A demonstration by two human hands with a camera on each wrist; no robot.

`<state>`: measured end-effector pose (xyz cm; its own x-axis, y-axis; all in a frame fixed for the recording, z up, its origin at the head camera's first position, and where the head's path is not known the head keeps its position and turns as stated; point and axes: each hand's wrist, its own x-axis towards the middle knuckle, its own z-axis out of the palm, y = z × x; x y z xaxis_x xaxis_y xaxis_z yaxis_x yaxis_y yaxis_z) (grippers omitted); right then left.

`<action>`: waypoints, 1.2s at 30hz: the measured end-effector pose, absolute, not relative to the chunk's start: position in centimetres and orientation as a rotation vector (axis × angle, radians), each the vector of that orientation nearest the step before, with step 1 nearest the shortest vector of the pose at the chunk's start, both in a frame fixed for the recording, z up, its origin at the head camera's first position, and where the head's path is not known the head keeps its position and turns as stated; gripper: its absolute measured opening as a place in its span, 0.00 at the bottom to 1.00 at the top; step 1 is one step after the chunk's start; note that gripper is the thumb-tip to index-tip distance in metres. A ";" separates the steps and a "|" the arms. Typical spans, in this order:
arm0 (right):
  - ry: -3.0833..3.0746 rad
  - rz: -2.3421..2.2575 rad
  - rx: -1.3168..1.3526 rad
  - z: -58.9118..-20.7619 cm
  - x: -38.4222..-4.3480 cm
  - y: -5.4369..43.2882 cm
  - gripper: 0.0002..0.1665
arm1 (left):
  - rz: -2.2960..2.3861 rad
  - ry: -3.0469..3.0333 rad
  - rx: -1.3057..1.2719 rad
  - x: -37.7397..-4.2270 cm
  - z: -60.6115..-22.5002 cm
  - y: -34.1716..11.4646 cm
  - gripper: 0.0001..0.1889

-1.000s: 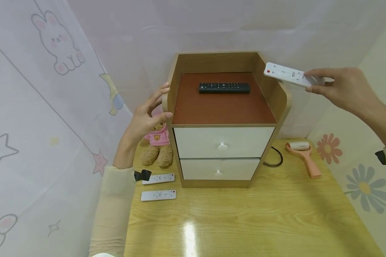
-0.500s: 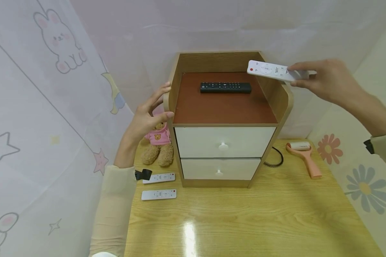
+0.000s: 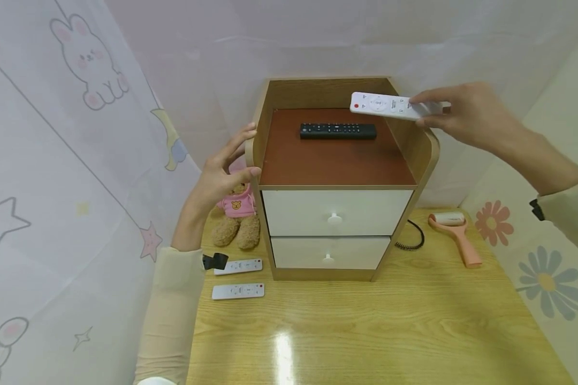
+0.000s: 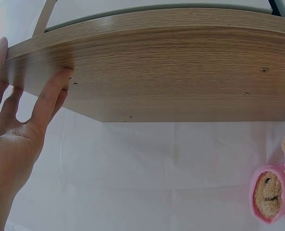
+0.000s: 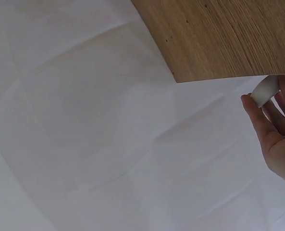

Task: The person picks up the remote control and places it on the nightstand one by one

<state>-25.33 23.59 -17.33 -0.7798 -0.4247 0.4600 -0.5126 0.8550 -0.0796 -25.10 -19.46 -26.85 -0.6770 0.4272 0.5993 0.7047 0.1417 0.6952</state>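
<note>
My right hand [image 3: 477, 115] pinches one end of a white remote control [image 3: 382, 104] between thumb and fingers. The remote is held in the air over the right side panel of a small cabinet [image 3: 334, 166], buttons facing up and its red button at the left end. Below it and to the left, a black remote control [image 3: 338, 131] lies across the brown cabinet top. At the left side panel [image 4: 166, 72], my left hand [image 3: 217, 174] rests its fingertips on the wood, fingers fairly straight. In the right wrist view only the end of the white remote [image 5: 266, 91] shows.
Two more white remotes [image 3: 238, 291] lie on the wooden table left of the cabinet, beside a teddy bear [image 3: 237, 219] in pink. Both drawers [image 3: 298, 214] are closed. To the right are a black coiled cord [image 3: 416, 240] and an orange lint roller [image 3: 462, 240].
My right hand has carried the white remote leftward, from outside the right panel to above the cabinet top. The left hand and the black remote stay where they were.
</note>
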 end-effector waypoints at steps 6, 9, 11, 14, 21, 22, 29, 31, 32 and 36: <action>-2.656 0.301 0.720 -17.2 -26.0 22.5 0.20 | -1.556 -2.161 -1.103 -25.1 -26.9 -19.4 0.34; -2.648 0.287 0.752 -17.3 -26.3 22.1 0.20 | -1.563 -2.161 -1.102 -25.1 -27.0 -19.4 0.34; -2.646 0.279 0.770 -17.4 -26.4 21.9 0.20 | -1.568 -2.162 -1.104 -25.2 -27.0 -19.4 0.34; -2.646 0.258 0.797 -17.5 -26.7 21.3 0.20 | -1.579 -2.167 -1.099 -25.1 -27.0 -19.5 0.34; -2.674 0.270 0.844 -18.0 -27.3 19.7 0.19 | -1.578 -2.172 -1.090 -25.1 -27.0 -19.6 0.35; -2.681 0.255 0.849 -18.0 -27.3 19.5 0.19 | -1.575 -2.169 -1.093 -25.1 -27.0 -19.6 0.35; -2.727 0.266 0.935 -18.3 -27.8 18.2 0.20 | -1.566 -2.157 -1.097 -25.1 -26.9 -19.6 0.34; -2.724 0.268 0.957 -18.4 -28.0 17.8 0.20 | -1.558 -2.156 -1.101 -25.1 -26.8 -19.6 0.34; -2.729 0.270 0.962 -18.5 -28.2 17.7 0.20 | -1.555 -2.156 -1.102 -25.1 -26.9 -19.6 0.34; -2.761 0.281 0.963 -18.8 -28.9 17.1 0.20 | -1.560 -2.143 -1.112 -25.3 -26.9 -19.6 0.34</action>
